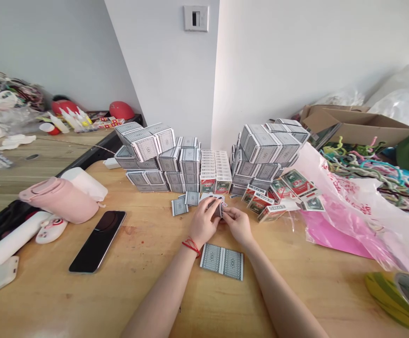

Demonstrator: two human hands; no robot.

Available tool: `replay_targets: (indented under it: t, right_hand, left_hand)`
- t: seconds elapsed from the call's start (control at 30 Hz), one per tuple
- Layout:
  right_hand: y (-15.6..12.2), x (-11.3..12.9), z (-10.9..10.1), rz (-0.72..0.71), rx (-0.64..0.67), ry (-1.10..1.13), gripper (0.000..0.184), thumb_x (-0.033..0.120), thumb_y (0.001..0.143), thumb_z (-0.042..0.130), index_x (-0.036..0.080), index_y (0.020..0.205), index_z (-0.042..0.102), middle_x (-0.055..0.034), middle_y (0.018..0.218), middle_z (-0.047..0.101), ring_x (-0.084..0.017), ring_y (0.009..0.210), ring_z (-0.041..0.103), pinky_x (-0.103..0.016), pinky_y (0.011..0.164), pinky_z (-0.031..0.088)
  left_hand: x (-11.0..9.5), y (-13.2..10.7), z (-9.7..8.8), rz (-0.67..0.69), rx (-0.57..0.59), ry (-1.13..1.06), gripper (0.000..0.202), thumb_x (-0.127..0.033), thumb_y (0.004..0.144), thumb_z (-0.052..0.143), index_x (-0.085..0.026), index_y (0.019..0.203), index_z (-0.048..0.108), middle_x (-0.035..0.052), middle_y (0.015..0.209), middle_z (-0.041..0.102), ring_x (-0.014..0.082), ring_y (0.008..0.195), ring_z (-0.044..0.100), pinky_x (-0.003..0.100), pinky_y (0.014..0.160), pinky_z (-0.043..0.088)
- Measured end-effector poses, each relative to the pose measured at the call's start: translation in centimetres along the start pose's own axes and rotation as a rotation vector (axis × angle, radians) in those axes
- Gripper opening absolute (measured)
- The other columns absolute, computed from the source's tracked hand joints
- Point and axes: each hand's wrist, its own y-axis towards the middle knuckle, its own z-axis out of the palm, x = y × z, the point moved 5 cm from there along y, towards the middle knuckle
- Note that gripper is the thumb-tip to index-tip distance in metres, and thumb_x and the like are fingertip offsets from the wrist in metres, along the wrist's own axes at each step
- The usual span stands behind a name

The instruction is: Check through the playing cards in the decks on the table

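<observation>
The left hand [204, 221], a red string [191, 246] at its wrist, and the right hand [238, 226] grip a small grey-patterned card pack [219, 209] at centre frame, fingers [209, 204] closed around its edges, above a wooden bench [148, 286], before stacked card boxes [190, 162].

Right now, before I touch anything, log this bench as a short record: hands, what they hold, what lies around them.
left hand: holds a patterned card pack; red string at the wrist
right hand: on the same pack's other side
in front of hands: two flat patterned packs
behind hands: stacked card boxes
right of hands: loose red-faced card boxes
surface: wooden table
also on table: black smartphone, pink bottle, pink plastic bag
</observation>
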Motion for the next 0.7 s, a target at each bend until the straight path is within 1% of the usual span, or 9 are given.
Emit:
replay_targets:
  t: [0.1, 0.2, 0.3, 0.37, 0.4, 0.57, 0.7]
  right_hand:
    - [0.0, -0.1, -0.3, 0.019, -0.038, -0.026, 0.028, 0.038, 0.067, 0.061, 0.017, 0.084, 0.065, -0.0084, 0.083, 0.070, -0.024, 0.074, 0.067, -0.035, 0.066, 0.054]
    - [-0.1, 0.4, -0.5, -0.035, -0.078, -0.106, 0.027, 0.040, 0.070, 0.058, 0.017, 0.080, 0.066, -0.0077, 0.082, 0.070, -0.023, 0.073, 0.066, -0.035, 0.067, 0.053]
    - [-0.4, 0.8, -0.3, -0.086, -0.089, -0.152, 0.030, 0.041, 0.073, 0.056, 0.017, 0.087, 0.066, -0.0084, 0.088, 0.070, -0.023, 0.079, 0.065, -0.035, 0.071, 0.053]
    - [-0.6, 0.9, 0.0, -0.093, -0.086, -0.152, 0.033, 0.039, 0.072, 0.058, 0.017, 0.094, 0.064, -0.0091, 0.092, 0.069, -0.024, 0.083, 0.065, -0.035, 0.073, 0.053]
    - [-0.6, 0.9, 0.1, -0.100, -0.092, -0.159, 0.033, 0.038, 0.070, 0.060, 0.017, 0.095, 0.064, -0.0091, 0.093, 0.069, -0.024, 0.085, 0.065, -0.035, 0.074, 0.053]
    - [-0.7, 0.7, 0.0, -0.101, -0.154, -0.249, 0.028, 0.038, 0.069, 0.060, 0.017, 0.087, 0.063, -0.0091, 0.089, 0.070, -0.025, 0.084, 0.066, -0.034, 0.072, 0.052]
    - [-0.6, 0.6, -0.2, -0.115, -0.143, -0.315, 0.023, 0.038, 0.071, 0.058, 0.019, 0.083, 0.062, -0.0072, 0.083, 0.071, -0.024, 0.079, 0.066, -0.034, 0.070, 0.051]
  left_hand:
    - [-0.1, 0.0, 0.1, 0.010, 0.013, -0.002, 0.058, -0.005, 0.071, 0.051, -0.025, 0.124, 0.041, 0.0072, 0.120, 0.046, 0.0214, 0.118, 0.041, 0.044, 0.098, 0.040]
    - [-0.1, 0.0, 0.2, 0.001, 0.021, 0.003, 0.058, -0.008, 0.072, 0.052, -0.025, 0.125, 0.040, 0.0078, 0.120, 0.046, 0.0226, 0.117, 0.042, 0.046, 0.097, 0.040]
    - [-0.1, 0.1, 0.0, -0.023, 0.002, 0.013, 0.058, -0.008, 0.072, 0.051, -0.025, 0.126, 0.039, 0.0079, 0.120, 0.046, 0.0224, 0.116, 0.042, 0.046, 0.097, 0.040]
    - [0.0, 0.1, -0.1, -0.032, -0.015, 0.022, 0.058, -0.006, 0.073, 0.049, -0.025, 0.126, 0.039, 0.0075, 0.120, 0.047, 0.0218, 0.115, 0.042, 0.045, 0.097, 0.040]
    - [0.1, 0.1, -0.1, -0.032, -0.020, 0.028, 0.058, -0.005, 0.072, 0.049, -0.025, 0.126, 0.039, 0.0074, 0.119, 0.047, 0.0215, 0.115, 0.043, 0.044, 0.097, 0.040]
    - [0.1, 0.0, 0.2, -0.013, -0.010, 0.047, 0.057, -0.005, 0.073, 0.048, -0.025, 0.126, 0.040, 0.0073, 0.118, 0.046, 0.0214, 0.114, 0.043, 0.043, 0.096, 0.041]
    - [0.2, 0.0, 0.4, -0.019, -0.004, 0.046, 0.056, -0.008, 0.074, 0.049, -0.025, 0.126, 0.041, 0.0074, 0.116, 0.047, 0.0211, 0.113, 0.043, 0.042, 0.095, 0.041]
